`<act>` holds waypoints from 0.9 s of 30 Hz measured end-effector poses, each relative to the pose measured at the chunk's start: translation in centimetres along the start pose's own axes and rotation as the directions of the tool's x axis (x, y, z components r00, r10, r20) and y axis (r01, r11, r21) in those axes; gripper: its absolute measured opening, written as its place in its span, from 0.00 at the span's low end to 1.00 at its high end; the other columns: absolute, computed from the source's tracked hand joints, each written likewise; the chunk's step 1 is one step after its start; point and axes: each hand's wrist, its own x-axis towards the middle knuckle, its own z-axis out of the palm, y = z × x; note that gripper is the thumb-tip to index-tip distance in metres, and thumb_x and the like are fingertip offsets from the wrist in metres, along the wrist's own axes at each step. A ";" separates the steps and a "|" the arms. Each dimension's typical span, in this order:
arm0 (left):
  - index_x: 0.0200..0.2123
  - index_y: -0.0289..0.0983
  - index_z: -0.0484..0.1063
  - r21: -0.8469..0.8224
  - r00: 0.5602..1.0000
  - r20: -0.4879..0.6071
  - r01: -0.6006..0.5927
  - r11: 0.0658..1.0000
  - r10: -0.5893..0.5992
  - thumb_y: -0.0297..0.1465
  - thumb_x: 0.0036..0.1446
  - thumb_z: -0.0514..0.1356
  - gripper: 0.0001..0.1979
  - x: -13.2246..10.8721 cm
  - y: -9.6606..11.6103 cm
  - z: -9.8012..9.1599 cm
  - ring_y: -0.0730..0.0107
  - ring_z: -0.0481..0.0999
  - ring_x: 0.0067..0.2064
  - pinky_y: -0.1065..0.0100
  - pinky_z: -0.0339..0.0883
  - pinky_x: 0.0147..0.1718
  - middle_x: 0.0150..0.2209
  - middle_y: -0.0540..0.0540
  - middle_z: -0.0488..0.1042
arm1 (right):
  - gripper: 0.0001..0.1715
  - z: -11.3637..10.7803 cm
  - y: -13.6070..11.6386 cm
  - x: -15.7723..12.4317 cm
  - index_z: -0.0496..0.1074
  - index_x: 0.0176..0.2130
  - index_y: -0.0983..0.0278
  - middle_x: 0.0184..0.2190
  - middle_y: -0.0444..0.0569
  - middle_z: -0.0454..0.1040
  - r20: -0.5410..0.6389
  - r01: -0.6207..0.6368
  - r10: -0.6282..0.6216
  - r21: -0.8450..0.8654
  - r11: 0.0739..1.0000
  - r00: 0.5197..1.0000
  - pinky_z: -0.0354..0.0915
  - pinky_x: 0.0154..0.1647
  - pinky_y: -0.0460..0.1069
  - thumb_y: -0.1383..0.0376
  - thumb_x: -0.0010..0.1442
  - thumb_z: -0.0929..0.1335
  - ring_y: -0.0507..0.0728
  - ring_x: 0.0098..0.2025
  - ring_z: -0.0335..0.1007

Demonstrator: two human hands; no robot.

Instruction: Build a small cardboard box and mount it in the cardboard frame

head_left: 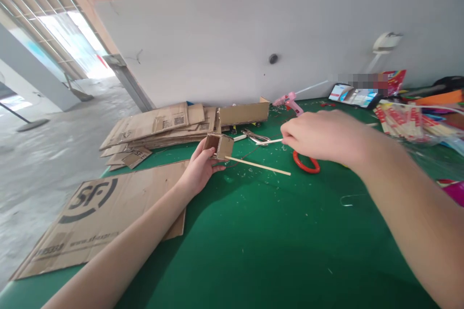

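My left hand (198, 169) grips a small open cardboard box (219, 145) from below, holding it just above the green table (253, 241). A thin wooden stick (259, 165) juts out of the box to the right and lies across the table. My right hand (319, 136) is closed in a pinch on a second thin stick (270, 142), whose free end points left toward the box. Red-handled scissors (306, 164) lie under my right hand.
A large flat cardboard sheet (97, 217) with a printed logo lies at the left. Stacked flattened boxes (159, 128) and a cardboard strip (243, 113) sit behind. A pink glue gun (289, 102), metal pliers (255, 137), a phone (353, 95) and stick packs (406, 120) line the back right.
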 end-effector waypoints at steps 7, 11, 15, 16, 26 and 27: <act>0.47 0.39 0.71 0.068 0.998 -0.005 0.065 0.996 -0.064 0.32 0.50 0.61 0.18 -0.2 0.3 0.3 0.73 0.74 0.27 0.73 0.69 0.22 0.35 0.49 0.77 | 0.12 5.7 1.7 5.0 0.74 0.35 0.64 0.35 0.49 0.76 0.305 0.180 -0.268 0.287 0.941 0.914 0.57 0.29 0.47 0.66 0.59 0.62 0.54 0.31 0.69; 0.44 0.36 0.76 0.357 0.983 0.136 0.069 0.932 -0.124 0.31 0.51 0.62 0.15 -0.6 1.3 0.8 0.68 0.76 0.34 0.73 0.68 0.27 0.38 0.44 0.79 | 0.13 6.7 2.4 5.1 0.74 0.37 0.64 0.37 0.50 0.76 0.311 0.194 -0.302 0.334 0.922 0.901 0.58 0.31 0.48 0.63 0.61 0.61 0.55 0.33 0.69; 0.38 0.38 0.79 0.657 0.947 0.274 -0.055 0.752 -0.170 0.28 0.50 0.60 0.12 -0.9 2.7 1.6 0.62 0.77 0.33 0.70 0.67 0.25 0.37 0.44 0.80 | 0.15 7.5 1.3 5.5 0.73 0.40 0.65 0.38 0.53 0.76 0.059 0.275 -0.311 0.337 0.900 0.948 0.60 0.36 0.49 0.64 0.63 0.60 0.55 0.36 0.70; 0.38 0.39 0.79 0.699 0.945 0.281 -0.083 0.711 -0.165 0.28 0.50 0.60 0.12 -1.0 2.9 1.8 0.60 0.78 0.34 0.69 0.68 0.25 0.37 0.44 0.80 | 0.16 7.9 0.6 5.8 0.73 0.42 0.66 0.41 0.54 0.75 -0.026 0.326 -0.336 0.326 0.887 0.941 0.61 0.39 0.49 0.65 0.64 0.60 0.56 0.39 0.70; 0.56 0.43 0.66 0.937 0.886 0.269 -0.150 0.315 -0.377 0.42 0.58 0.53 0.23 -1.8 6.1 2.3 0.58 0.74 0.51 0.62 0.69 0.46 0.55 0.45 0.72 | 0.11 11.5 -6.3 13.7 0.74 0.39 0.68 0.42 0.58 0.75 -0.147 0.446 -0.427 0.129 0.886 0.892 0.60 0.44 0.52 0.67 0.63 0.63 0.62 0.45 0.68; 0.60 0.45 0.61 0.951 0.865 0.262 -0.155 0.269 -0.427 0.45 0.57 0.54 0.28 -2.0 6.6 2.1 0.57 0.73 0.52 0.62 0.69 0.47 0.58 0.45 0.69 | 0.11 11.4 -6.4 14.0 0.72 0.40 0.69 0.41 0.58 0.75 -0.150 0.437 -0.417 0.140 0.889 0.896 0.60 0.43 0.52 0.68 0.63 0.62 0.61 0.44 0.69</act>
